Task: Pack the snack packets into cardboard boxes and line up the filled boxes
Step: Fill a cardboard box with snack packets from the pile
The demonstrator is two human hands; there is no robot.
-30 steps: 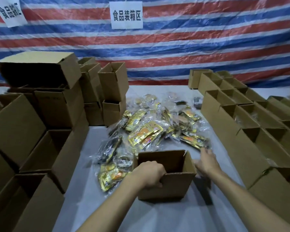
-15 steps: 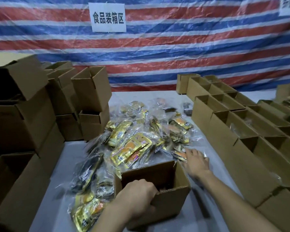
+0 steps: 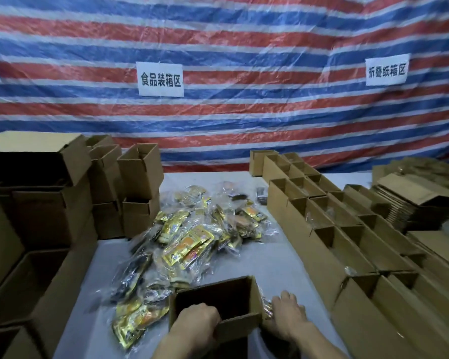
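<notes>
Open box (image 3: 218,301) at near edge of worktop (image 3: 257,257) — left hand (image 3: 196,322) grip clenched on front wall. Right hand (image 3: 287,316) beside box, grasping snack packet (image 3: 267,308). Packet pile (image 3: 189,239) just behind box.

Open box (image 3: 218,301) at the near centre of the table (image 3: 275,260), left hand (image 3: 196,325) curled over its near rim, right hand (image 3: 287,316) just beside its right wall with a packet (image 3: 267,308) between hand and box. Heap of snack packets (image 3: 189,237) spread just behind and to the left of the box, reaching toward the far middle. Stacked empty boxes (image 3: 62,203) piled along the left. Rows of open boxes (image 3: 329,229) lined up along the right, near to far. Flattened cartons (image 3: 412,200) stacked at far right. Striped tarp (image 3: 244,35) behind everything, signs (image 3: 160,79) hung on it.
</notes>
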